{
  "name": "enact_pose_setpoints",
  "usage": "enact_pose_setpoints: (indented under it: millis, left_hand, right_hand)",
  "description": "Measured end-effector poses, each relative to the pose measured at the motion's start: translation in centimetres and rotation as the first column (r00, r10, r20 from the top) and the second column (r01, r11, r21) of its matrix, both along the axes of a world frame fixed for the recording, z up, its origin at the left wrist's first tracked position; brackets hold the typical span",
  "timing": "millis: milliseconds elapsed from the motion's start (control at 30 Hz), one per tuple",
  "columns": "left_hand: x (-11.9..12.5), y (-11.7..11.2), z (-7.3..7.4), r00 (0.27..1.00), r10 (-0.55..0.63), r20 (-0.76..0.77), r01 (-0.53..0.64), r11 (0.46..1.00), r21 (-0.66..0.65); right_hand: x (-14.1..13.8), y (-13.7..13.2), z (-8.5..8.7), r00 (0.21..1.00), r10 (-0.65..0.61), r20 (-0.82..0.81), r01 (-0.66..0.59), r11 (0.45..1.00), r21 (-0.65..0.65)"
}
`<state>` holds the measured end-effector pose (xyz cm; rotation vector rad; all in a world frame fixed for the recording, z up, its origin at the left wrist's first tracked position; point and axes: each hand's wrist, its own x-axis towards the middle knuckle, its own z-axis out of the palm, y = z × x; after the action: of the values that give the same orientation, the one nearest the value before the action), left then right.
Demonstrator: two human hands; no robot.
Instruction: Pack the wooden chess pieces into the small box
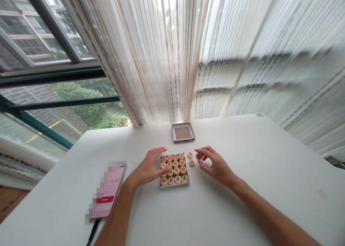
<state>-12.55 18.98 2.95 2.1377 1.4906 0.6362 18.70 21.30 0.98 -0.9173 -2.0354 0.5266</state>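
A shallow square box (174,185) on the white table holds rows of round wooden Chinese chess pieces (176,171). Most show red characters, while several in the near row show black ones. My left hand (149,168) is at the box's left side, fingers stretched past its far left corner and thumb reaching over a piece. Just right of the box, my right hand (214,165) pinches a red-marked Chinese chess piece (198,156) between thumb and fingers. Two loose pieces lie between that hand and the box, one farther back (190,155) and one nearer (191,163).
Behind the pieces an open box lid (183,133) lies on the white table (231,138). A phone (111,192) with a lit screen lies left of my left forearm, a dark cable (93,232) at its near end. Striped curtains (167,59) hang beyond the table's far edge.
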Motion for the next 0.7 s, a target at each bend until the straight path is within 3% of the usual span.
enact_pose_setpoints:
  millis: [167,700]
  left_hand:
    - [0.9,0.7,-0.6,0.996,0.087,0.037,-0.089,0.995,0.044]
    - [3.4,-0.1,-0.1,0.998,-0.038,0.049,0.037,0.999,0.022]
  right_hand:
    - [-0.3,-0.2,-0.1,0.999,0.017,-0.041,-0.017,1.000,0.004]
    - [-0.8,-1.1,0.3,0.996,0.086,-0.008,-0.086,0.996,-0.023]
